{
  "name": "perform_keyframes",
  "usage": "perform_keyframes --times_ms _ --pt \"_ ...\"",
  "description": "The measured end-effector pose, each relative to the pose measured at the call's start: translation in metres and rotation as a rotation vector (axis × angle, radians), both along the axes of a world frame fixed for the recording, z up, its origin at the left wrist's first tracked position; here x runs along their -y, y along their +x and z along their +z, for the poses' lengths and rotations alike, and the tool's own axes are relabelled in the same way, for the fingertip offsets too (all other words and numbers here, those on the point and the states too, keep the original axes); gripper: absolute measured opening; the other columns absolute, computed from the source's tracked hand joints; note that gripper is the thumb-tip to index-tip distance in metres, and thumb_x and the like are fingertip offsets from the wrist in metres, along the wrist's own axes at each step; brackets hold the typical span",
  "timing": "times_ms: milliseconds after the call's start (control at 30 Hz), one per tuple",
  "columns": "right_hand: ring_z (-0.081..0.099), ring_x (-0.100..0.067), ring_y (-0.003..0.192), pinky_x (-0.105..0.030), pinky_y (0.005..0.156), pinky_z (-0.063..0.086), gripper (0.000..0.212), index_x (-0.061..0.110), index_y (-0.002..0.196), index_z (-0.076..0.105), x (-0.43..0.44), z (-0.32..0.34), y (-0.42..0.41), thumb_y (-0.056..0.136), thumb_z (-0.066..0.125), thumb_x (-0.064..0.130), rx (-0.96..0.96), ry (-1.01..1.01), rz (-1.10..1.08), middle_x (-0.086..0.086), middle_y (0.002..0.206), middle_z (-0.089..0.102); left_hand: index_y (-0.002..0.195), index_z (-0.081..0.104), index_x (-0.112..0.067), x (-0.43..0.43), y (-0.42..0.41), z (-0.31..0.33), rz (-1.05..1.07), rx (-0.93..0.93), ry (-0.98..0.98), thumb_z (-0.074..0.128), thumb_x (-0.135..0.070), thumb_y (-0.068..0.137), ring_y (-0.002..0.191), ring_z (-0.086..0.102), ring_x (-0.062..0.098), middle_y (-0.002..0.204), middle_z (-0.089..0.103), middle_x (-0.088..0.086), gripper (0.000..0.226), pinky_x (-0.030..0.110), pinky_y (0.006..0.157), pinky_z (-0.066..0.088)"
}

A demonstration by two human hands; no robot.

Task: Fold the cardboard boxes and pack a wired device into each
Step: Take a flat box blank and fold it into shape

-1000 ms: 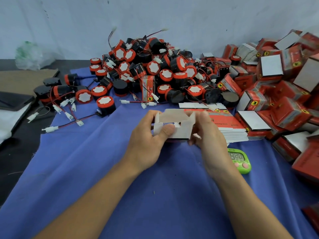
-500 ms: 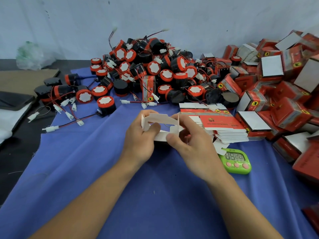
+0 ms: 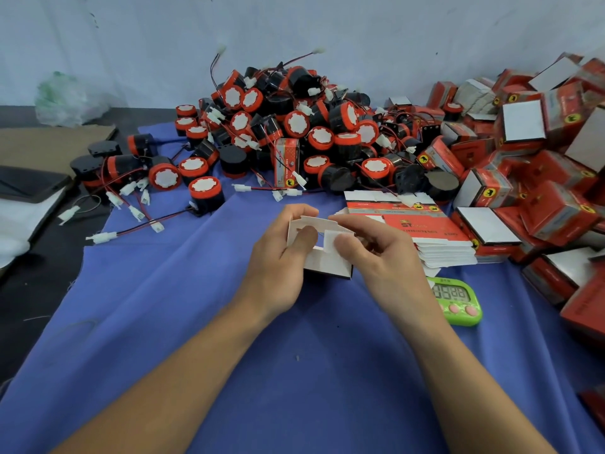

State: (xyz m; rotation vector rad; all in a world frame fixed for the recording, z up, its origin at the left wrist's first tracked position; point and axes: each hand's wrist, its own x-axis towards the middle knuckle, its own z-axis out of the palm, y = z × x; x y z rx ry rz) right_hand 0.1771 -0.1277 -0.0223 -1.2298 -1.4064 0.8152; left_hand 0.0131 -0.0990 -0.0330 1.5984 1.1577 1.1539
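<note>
Both hands hold a half-folded box (image 3: pixel 322 253) just above the blue cloth (image 3: pixel 183 322): the left hand (image 3: pixel 278 263) curls round its left side with the thumb in the opening, and the right hand (image 3: pixel 383 257) pinches a white flap between thumb and fingers. Flat boxes (image 3: pixel 425 231) lie just right of it, a green timer (image 3: pixel 458 299) beside the right wrist. The heap of wired devices (image 3: pixel 294 126) sits behind, folded boxes (image 3: pixel 540 165) piled at the right.

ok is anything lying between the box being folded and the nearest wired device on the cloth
Nothing visible does. The left hand and right hand both grip the half-folded box, and only bare blue cloth lies between it and the nearest red-capped device, up to its left.
</note>
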Motion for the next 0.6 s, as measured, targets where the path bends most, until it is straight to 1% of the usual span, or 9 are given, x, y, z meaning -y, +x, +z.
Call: perform_keyframes --times_ms 67,100,167,233,300,367,433,533,600 --pt "0.053 -0.012 0.064 -0.026 0.061 0.045 0.024 0.029 0.107 0.078 0.000 -0.001 -0.001 0.089 0.063 0.028 0.007 0.025 -0.030 -0.005 0.079 0.069 0.115 0.061 -0.046 0.002 0.000 0.001 -0.039 0.015 -0.013 0.053 -0.050 0.088 0.101 0.065 0.005 0.107 0.071 -0.021 0.028 0.027 0.083 0.049" --pt "0.050 -0.011 0.063 -0.026 0.058 0.042 0.021 0.027 0.103 0.079 0.000 -0.001 0.000 0.091 0.062 0.024 -0.008 0.034 -0.044 -0.005 0.074 0.066 0.119 0.062 -0.045 0.003 0.001 0.002 -0.075 0.047 -0.023 0.055 -0.052 0.083 0.105 0.065 0.008 0.111 0.072 -0.017 0.037 0.029 0.088 0.050" --pt "0.041 -0.012 0.061 -0.027 0.057 0.035 0.018 0.020 0.092 0.078 -0.001 -0.001 0.003 0.094 0.060 0.018 -0.032 0.038 -0.095 0.000 0.064 0.052 0.131 0.063 -0.033 0.002 0.000 0.003 -0.172 0.161 -0.058 0.053 -0.045 0.079 0.114 0.066 0.012 0.122 0.073 -0.007 0.054 0.029 0.095 0.051" --pt "0.033 -0.020 0.064 -0.035 0.060 0.029 0.020 0.004 0.082 0.070 -0.003 -0.003 0.007 0.094 0.060 0.015 -0.059 0.038 -0.135 -0.012 0.064 0.038 0.136 0.063 -0.018 0.001 -0.001 0.005 -0.251 0.296 -0.104 0.045 -0.033 0.094 0.118 0.068 0.015 0.127 0.074 0.003 0.047 0.023 0.094 0.052" --pt "0.028 -0.030 0.067 -0.043 0.061 0.026 0.026 -0.006 0.078 0.061 -0.004 -0.004 0.007 0.093 0.060 0.015 -0.079 0.049 -0.144 -0.017 0.065 0.034 0.128 0.071 -0.020 0.000 -0.002 0.009 -0.237 0.340 -0.129 0.038 -0.027 0.107 0.114 0.070 0.010 0.121 0.077 0.000 0.039 0.015 0.089 0.052" --pt "0.029 -0.027 0.066 -0.043 0.060 0.027 0.025 -0.002 0.074 0.061 -0.004 -0.004 0.006 0.092 0.061 0.016 -0.077 0.055 -0.159 -0.015 0.064 0.034 0.116 0.075 -0.027 -0.001 0.000 0.011 -0.194 0.281 -0.121 0.051 -0.028 0.104 0.100 0.071 0.000 0.110 0.078 -0.010 0.027 0.010 0.081 0.050" --pt "0.032 -0.019 0.065 -0.040 0.059 0.028 0.023 0.001 0.075 0.064 -0.005 -0.006 0.006 0.094 0.061 0.014 -0.080 0.050 -0.177 -0.012 0.064 0.037 0.114 0.074 -0.028 -0.001 0.001 0.011 -0.189 0.198 -0.106 0.061 -0.024 0.097 0.092 0.069 0.001 0.104 0.078 -0.011 0.022 0.012 0.077 0.050" --pt "0.039 -0.017 0.067 -0.044 0.059 0.034 0.019 0.000 0.080 0.068 -0.007 -0.008 0.004 0.095 0.061 0.009 -0.117 0.033 -0.174 -0.011 0.065 0.046 0.117 0.073 -0.033 -0.002 0.003 0.007 -0.160 0.211 -0.117 0.066 -0.017 0.094 0.098 0.069 0.009 0.110 0.078 -0.007 0.028 0.019 0.082 0.053" --pt "0.052 -0.011 0.070 -0.038 0.064 0.044 0.025 0.012 0.082 0.078 -0.007 -0.006 0.001 0.095 0.060 0.002 -0.234 0.015 -0.135 0.005 0.069 0.062 0.118 0.075 -0.038 -0.001 0.006 0.006 -0.136 0.266 -0.123 0.065 -0.005 0.098 0.098 0.069 0.010 0.111 0.078 -0.005 0.040 0.020 0.082 0.054"
